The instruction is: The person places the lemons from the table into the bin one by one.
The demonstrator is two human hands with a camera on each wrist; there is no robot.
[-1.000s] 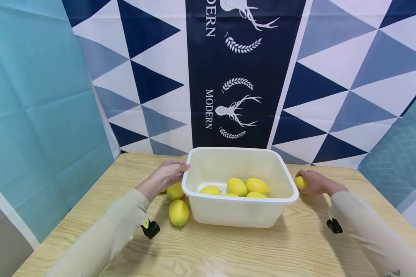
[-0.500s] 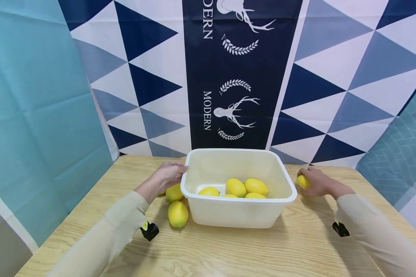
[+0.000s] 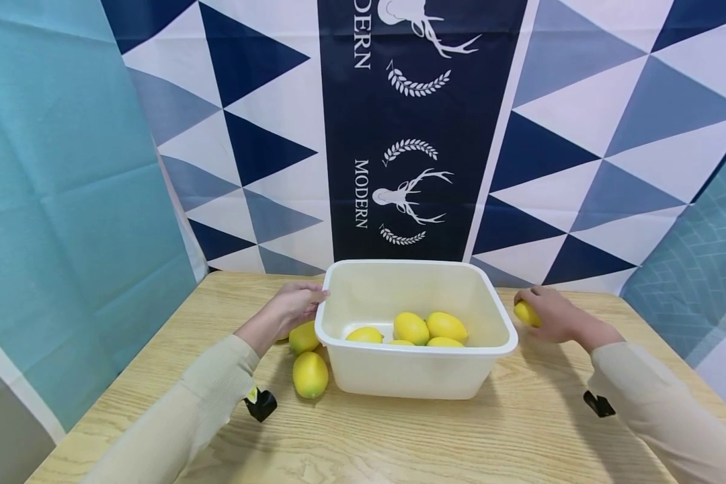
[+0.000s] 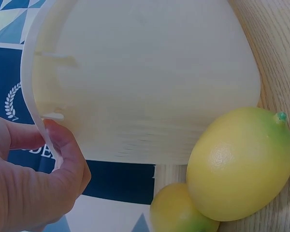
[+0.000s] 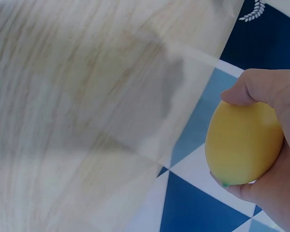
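Observation:
A white plastic bin [image 3: 411,370] stands on the wooden table with several yellow lemons [image 3: 411,328] inside. My left hand [image 3: 287,309] pinches the bin's left rim; in the left wrist view its thumb and fingers close over the rim [image 4: 28,82]. To the right of the bin, my right hand [image 3: 550,314] grips a lemon [image 5: 244,142], which the right wrist view shows between thumb and fingers, above the table surface. Beside the bin's left wall lie more lemons, one in front [image 3: 310,375] and another [image 3: 304,337] behind it, partly hidden by the bin and left hand.
The wooden table [image 3: 363,437] reaches back to a patterned blue and white cloth [image 3: 266,134]. A teal cloth [image 3: 78,202] hangs at the left and another light-blue one at the right. Small black wrist mounts [image 3: 261,405] hang beneath both sleeves.
My right hand still holds its lemon; its wrist and sleeve have shifted slightly right, and the hand has risen a little. The left hand stays on the bin's rim. The head view has shifted slightly.

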